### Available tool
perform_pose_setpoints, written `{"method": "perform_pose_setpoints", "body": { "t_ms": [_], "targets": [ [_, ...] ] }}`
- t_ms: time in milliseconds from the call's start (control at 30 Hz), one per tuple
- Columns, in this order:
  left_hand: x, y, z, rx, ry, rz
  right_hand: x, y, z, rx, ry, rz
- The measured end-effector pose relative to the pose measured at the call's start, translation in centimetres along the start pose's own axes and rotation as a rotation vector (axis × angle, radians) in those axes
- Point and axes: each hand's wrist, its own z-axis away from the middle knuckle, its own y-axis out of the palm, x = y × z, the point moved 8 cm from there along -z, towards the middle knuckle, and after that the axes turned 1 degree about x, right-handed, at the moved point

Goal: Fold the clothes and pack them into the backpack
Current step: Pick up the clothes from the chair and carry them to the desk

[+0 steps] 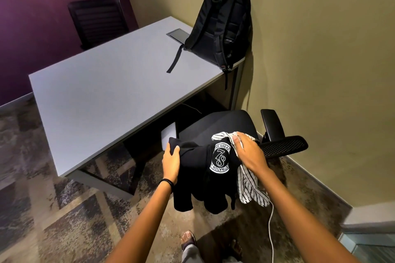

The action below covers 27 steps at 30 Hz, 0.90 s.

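A black garment (198, 179) with a round white "78" emblem hangs bunched over the front of a black office chair (222, 123). My left hand (171, 161) grips its left end. My right hand (249, 151) holds a white shirt with dark stripes (249, 188), which trails down on the right of the black garment. A black backpack (222, 21) stands upright on the far right corner of the grey desk (102, 94), leaning on the wall with its straps facing me. Whether its zip is undone is hidden.
The chair's armrests (284, 145) stick out to the right near the beige wall. A second black chair (98, 21) stands behind the desk. A white cable (271, 226) hangs to the patterned carpet. My feet (189, 239) are at the bottom.
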Motion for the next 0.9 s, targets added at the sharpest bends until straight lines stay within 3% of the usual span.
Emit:
{"method": "perform_pose_setpoints", "body": {
  "t_ms": [200,500,767,900],
  "targets": [
    [-0.7,-0.2,1.0,-0.036,0.063,-0.080,4.4,4.6,0.3,0.086,-0.052,-0.064],
    [-2.2,-1.1,-0.8,0.093,0.128,-0.232,4.5,5.1,-0.5,0.107,-0.057,-0.039],
    [-0.4,-1.3,-6.2,0.224,-0.083,-0.165,4.7,4.6,0.2,0.053,-0.116,-0.001],
    [0.6,-0.7,-7.6,0.248,-0.231,0.009,4.3,4.8,0.1,0.061,-0.111,0.009]
  ]
}}
